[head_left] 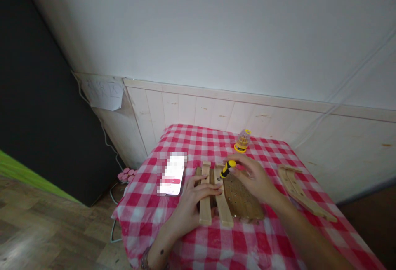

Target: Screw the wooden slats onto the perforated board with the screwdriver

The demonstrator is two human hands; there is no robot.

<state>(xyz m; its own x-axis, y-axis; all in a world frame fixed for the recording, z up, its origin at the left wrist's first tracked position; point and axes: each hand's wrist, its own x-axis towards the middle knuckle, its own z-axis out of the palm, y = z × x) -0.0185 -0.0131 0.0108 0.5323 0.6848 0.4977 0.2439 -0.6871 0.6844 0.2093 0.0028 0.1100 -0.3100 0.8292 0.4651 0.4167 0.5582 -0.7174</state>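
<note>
A wide, smooth pale wall (216,35) is edged below by knotted, whitewashed panelling (213,111). Before it, the worktop (192,138) is covered in a creased red-and-white checked cloth. A brown, wood-like board (243,196), dotted with small holes, is laid near the middle, and the left slat (205,214) and right slat (224,210), both of pale smooth wood, are set lengthwise over it. A curved assembly (297,191) of similar wood is placed well to the right. A phone (175,175) with a lit screen is laid at the left, and a clear, tapered bit case (243,140) with yellow ends is stood at the back.

Handwriting is borne by a paper sheet (103,92) on the wall, but it cannot be made out; the phone's screen is partly pixelated.

The black-and-yellow screwdriver (228,169) is held within the right hand's (252,175) grip, closed about its handle, its tip angled down at the right slat. Both slats are crossed by the left hand's (194,193) outstretched fingers; how far that grip is closed cannot be told.
</note>
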